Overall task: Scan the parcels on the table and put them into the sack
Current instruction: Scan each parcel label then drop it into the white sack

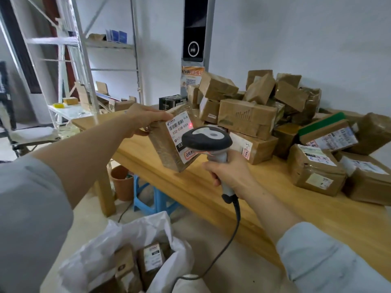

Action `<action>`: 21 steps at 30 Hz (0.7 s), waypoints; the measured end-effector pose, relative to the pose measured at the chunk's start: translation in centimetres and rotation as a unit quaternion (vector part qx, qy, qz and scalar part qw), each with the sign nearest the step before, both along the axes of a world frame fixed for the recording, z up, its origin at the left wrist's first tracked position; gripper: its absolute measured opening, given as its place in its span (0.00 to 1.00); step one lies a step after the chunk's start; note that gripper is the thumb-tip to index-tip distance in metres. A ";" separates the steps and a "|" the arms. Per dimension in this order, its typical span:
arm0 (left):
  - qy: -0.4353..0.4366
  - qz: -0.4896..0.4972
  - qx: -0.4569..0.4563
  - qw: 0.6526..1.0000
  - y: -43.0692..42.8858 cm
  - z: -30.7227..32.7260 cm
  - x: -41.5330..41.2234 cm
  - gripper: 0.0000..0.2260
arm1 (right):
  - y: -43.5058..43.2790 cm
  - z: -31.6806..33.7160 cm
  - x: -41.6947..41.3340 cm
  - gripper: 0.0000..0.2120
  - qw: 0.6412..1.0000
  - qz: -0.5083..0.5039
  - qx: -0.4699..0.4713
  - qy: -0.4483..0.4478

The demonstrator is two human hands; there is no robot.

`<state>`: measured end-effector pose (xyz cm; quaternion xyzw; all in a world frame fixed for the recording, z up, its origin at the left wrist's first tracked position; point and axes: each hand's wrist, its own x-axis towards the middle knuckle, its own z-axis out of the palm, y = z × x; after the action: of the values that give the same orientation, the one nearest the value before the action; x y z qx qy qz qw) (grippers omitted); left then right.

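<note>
The parcel [167, 149] is held in the air over the near left edge of the desk [275, 208], tilted so its white label [179, 132] faces the scanner [206, 139]. A red spot of light lies on the label, so scanning looks like the step in hand. The left hand [143, 120] grips the parcel's top corner, its fingers [156, 116] curled over the edge and clear of the barcode. The right hand [230, 174] is wrapped round the scanner's handle. Below, near, the white sack [131, 233] gapes open, ready for the drop. A pile of parcels [247, 115] waits far right.
</note>
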<state>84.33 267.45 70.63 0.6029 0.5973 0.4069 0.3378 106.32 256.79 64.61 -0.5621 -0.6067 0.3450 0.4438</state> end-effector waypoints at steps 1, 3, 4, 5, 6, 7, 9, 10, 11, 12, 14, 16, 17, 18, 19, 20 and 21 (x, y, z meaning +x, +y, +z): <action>-0.002 0.007 -0.001 1.000 0.1 -0.1 -0.4 0.14 | 0.0 0.0 -0.3 0.05 1.000 0.003 0.003 -0.004; 0.000 0.019 -0.004 1.000 0.1 -0.3 -1.2 0.17 | 0.2 0.0 -0.8 0.05 1.000 0.010 0.009 -0.006; 0.002 0.023 -0.007 1.000 0.1 -0.4 -1.6 0.18 | 0.2 0.0 -1.1 0.06 1.000 0.013 0.012 -0.007; 0.003 0.025 -0.010 1.000 0.2 -0.5 -2.0 0.20 | 0.3 0.0 -1.3 0.06 1.000 0.017 0.014 -0.008; 0.003 0.028 -0.013 1.000 0.3 -0.6 -2.4 0.21 | 0.4 0.1 -1.6 0.07 1.000 0.021 0.016 -0.008; 0.001 0.031 -0.016 0.999 0.4 -0.7 -2.7 0.22 | 0.5 0.0 -1.9 0.08 1.000 0.024 0.018 -0.007; 0.002 0.037 -0.018 0.999 0.4 -0.9 -3.3 0.23 | 0.7 0.0 -2.4 0.08 0.999 0.030 0.021 -0.004; 0.000 0.039 -0.019 0.999 0.4 -0.9 -3.6 0.22 | 0.7 0.0 -2.7 0.07 0.999 0.034 0.023 -0.004; 0.001 0.040 -0.020 0.999 0.4 -1.0 -3.9 0.22 | 0.8 -0.1 -3.0 0.06 0.999 0.038 0.025 -0.005; 0.004 0.041 -0.022 0.999 0.5 -1.1 -4.2 0.22 | 0.9 -0.1 -3.2 0.06 0.999 0.042 0.027 -0.004; 0.007 0.048 -0.026 0.998 0.5 -1.2 -4.6 0.21 | 1.1 -0.2 -3.6 0.07 0.998 0.049 0.027 0.002; 0.004 0.055 -0.030 0.998 0.5 -1.3 -5.2 0.22 | 1.2 -0.4 -4.1 0.07 0.998 0.057 0.021 0.010; 0.002 0.057 -0.031 0.998 0.5 -1.4 -5.4 0.22 | 1.2 -0.4 -4.3 0.07 0.998 0.060 0.017 0.014; 0.002 0.061 -0.031 0.998 0.5 -1.5 -5.7 0.21 | 1.2 -0.5 -4.6 0.06 0.998 0.062 0.012 0.020; 0.003 0.064 -0.034 0.997 0.3 -1.6 -6.1 0.21 | 1.2 -0.5 -4.8 0.06 0.998 0.063 0.004 0.029; 0.007 0.071 -0.041 0.997 0.1 -1.8 -6.5 0.21 | 1.3 -0.6 -5.0 0.05 0.997 0.064 -0.007 0.039; 0.014 0.078 -0.055 0.995 -0.1 -2.1 -7.0 0.22 | 1.3 -0.8 -5.2 0.05 0.996 0.067 -0.022 0.048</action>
<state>77.31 267.30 68.52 0.5405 0.6688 0.3902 0.3291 101.08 258.12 63.77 -0.5122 -0.6135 0.4139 0.4358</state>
